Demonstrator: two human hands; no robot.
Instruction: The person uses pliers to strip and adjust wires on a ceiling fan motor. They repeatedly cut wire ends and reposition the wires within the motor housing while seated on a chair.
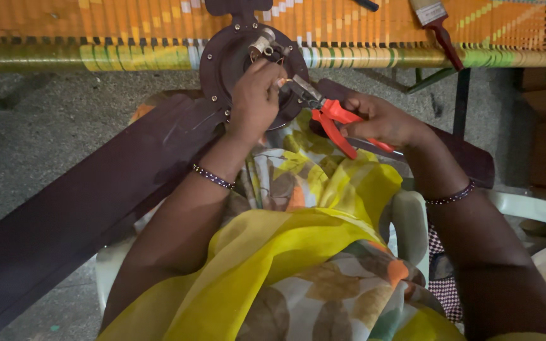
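A dark brown ceiling fan rests on my lap, its round motor hub point(225, 60) facing me and one long blade point(77, 202) stretching to the lower left. My left hand point(255, 98) lies on the hub, its fingers pinching a small wire end near the centre shaft point(263, 44). My right hand point(380, 120) grips the red handles of a pair of pliers point(330, 117), whose metal jaws meet the wire end next to my left fingertips. A second blade point(469, 158) shows behind my right wrist.
A woven orange, yellow and green cot point(127, 38) runs across the top, with a paintbrush point(437, 28) lying on it. Grey concrete floor point(64, 107) lies to the left. A white plastic chair point(532, 208) is under me at right. Yellow patterned cloth covers my lap.
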